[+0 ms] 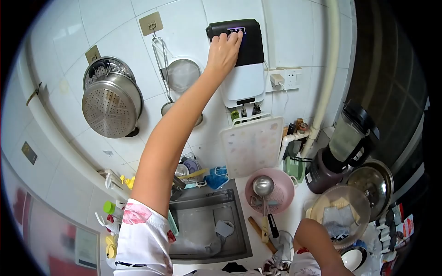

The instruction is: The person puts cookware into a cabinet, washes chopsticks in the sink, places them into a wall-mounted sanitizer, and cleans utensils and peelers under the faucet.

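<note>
Our pink-flowered white fabric sleeve, if we lean, could brush the grey rectangular sink; our left hand curls, fingertip on the black-and-white wall box; right, we can't tell.

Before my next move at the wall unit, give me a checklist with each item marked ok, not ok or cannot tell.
1. Left hand up at the lit display of the wall-mounted unit: ok.
2. Button press registered: cannot tell; the fingers partly cover the display.
3. Right hand in view: not ok; only that arm shows, at the lower right.
4. Ladle resting in the pink basin: ok; its handle reaches out over the rim.
5. Sink free of items: not ok; a small white item lies in it.
6. Blender lid on: ok.
</note>
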`<action>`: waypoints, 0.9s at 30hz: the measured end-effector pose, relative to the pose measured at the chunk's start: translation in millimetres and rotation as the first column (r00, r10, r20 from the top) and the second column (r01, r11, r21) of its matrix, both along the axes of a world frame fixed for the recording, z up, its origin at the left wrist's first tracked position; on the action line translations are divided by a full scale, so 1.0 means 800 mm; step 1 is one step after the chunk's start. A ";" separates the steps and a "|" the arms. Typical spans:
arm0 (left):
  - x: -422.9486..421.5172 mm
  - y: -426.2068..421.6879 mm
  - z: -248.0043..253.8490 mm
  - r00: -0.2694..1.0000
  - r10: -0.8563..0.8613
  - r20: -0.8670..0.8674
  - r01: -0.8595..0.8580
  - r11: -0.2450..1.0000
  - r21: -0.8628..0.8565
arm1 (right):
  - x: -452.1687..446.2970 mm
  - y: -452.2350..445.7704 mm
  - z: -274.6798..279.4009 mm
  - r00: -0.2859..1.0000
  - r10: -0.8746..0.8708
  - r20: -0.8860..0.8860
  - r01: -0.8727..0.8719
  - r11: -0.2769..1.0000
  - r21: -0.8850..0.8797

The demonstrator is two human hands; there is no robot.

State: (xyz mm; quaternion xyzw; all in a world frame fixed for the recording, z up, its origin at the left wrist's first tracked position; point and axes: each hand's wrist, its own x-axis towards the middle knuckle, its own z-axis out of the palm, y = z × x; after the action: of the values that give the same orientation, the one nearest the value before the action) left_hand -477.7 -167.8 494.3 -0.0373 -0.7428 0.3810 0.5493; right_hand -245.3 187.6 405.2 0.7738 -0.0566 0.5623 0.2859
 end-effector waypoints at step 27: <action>0.022 -0.004 -0.003 0.989 0.149 -0.018 -0.150 0.987 -0.059 | 0.005 -0.013 0.014 0.995 0.102 -0.011 -0.102 0.994 -0.033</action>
State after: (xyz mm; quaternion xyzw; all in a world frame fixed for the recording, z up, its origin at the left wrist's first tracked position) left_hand -460.3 -170.7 492.0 0.0046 -0.7279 0.4435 0.5230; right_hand -241.0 177.1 416.1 0.7734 -0.0065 0.5736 0.2699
